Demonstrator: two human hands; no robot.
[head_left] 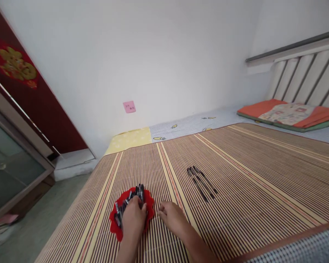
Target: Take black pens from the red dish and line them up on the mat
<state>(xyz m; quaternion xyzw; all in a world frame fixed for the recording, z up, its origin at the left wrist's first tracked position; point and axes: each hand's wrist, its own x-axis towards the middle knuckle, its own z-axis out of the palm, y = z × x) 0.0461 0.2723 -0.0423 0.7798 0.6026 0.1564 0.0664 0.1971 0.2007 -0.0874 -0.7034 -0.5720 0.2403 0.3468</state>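
Observation:
A red dish with a wavy rim (113,226) sits on the striped mat (98,204) and holds several dark pens (139,191). My left hand (133,213) reaches down into the dish among the pens. Its fingers are bent and closed, and their tips are hidden, so what they grip cannot be made out. Just right of the dish, my right hand (171,215) is low over the mat with its fingers curled in; nothing shows between them. Three slim pens (201,182) with dark ends lie side by side on the mat, beyond and to the right of my right hand.
A folded orange and floral cloth (290,113) lies at the far right, by a white radiator (309,76). A white wall (181,65) with a pink note (129,106) rises behind. At left are a dark red door (30,91) and the floor (68,193).

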